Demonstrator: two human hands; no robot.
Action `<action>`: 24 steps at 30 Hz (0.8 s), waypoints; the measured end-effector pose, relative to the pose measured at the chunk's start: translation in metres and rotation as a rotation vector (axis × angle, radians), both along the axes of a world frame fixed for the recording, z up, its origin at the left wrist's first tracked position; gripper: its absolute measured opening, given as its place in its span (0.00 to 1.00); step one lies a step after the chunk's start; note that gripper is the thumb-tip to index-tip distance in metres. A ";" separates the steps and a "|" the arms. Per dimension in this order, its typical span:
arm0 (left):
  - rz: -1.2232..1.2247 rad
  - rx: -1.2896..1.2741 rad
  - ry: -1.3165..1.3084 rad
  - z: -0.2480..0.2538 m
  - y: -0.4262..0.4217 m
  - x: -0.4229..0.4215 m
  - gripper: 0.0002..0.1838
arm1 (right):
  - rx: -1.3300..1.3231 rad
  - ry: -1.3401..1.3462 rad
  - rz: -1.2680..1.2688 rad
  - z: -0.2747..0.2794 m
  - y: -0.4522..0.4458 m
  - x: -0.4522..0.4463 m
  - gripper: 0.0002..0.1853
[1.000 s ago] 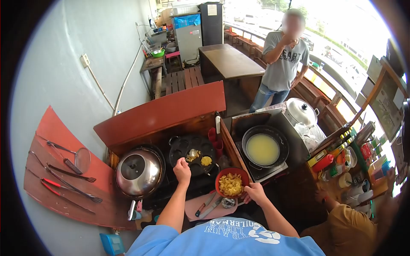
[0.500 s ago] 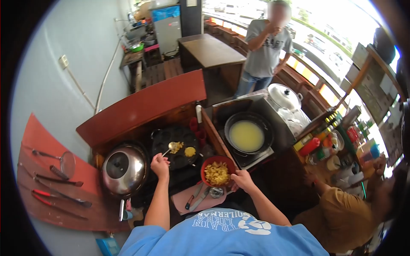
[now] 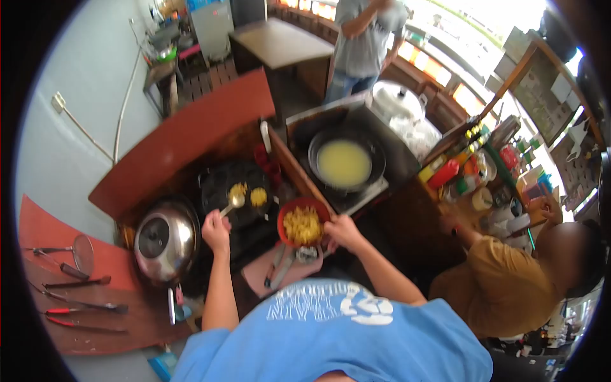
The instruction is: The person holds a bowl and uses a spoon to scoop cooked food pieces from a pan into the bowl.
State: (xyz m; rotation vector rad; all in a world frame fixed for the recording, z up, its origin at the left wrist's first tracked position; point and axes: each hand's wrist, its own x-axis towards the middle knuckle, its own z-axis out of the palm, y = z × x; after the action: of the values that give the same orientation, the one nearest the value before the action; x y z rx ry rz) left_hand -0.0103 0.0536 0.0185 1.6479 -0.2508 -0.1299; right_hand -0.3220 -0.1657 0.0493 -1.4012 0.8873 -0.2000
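My left hand (image 3: 216,230) is closed around the handle of a spoon (image 3: 236,201). The spoon's bowl is over a dark pan with round hollows (image 3: 219,181), just on my side of a loose heap of yellow chunks (image 3: 238,189). Another hollow, to the right, holds a rounder yellow portion (image 3: 258,197). With my right hand (image 3: 345,232) I grip the edge of a red bowl (image 3: 282,223) full of yellow chunks (image 3: 302,225). Below the bowl, a pink cutting board (image 3: 254,272) carries two knives (image 3: 280,264) and a small shiny item (image 3: 307,254).
A domed metal lid (image 3: 167,245) stands left of the pan. Beyond the wooden divider sits a black frying pan (image 3: 316,156) with pale yellow liquid. Tongs (image 3: 86,311) lie far left. One person (image 3: 363,51) stands across the counter; another, in a brown shirt (image 3: 509,280), is at my right.
My view has shifted, so the scene sits further up and left. The spoon has drawn back slightly toward me from the yellow heap. My right hand keeps its hold on the bowl.
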 end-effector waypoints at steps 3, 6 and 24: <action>-0.050 0.167 -0.229 0.001 -0.006 -0.002 0.16 | 0.053 0.026 0.017 -0.001 0.001 0.001 0.12; -0.144 0.333 -0.476 0.000 -0.016 -0.004 0.15 | 0.096 0.053 0.035 0.006 0.000 0.001 0.13; -0.380 0.612 -1.007 -0.013 -0.049 -0.001 0.11 | 0.083 0.066 0.038 0.012 0.001 0.001 0.14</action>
State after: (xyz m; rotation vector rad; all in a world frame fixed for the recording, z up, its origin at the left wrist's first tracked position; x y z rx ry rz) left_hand -0.0109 0.0050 0.0052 2.1396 -1.4003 0.3948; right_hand -0.3208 -0.1649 0.0609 -1.3524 0.9120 -0.0873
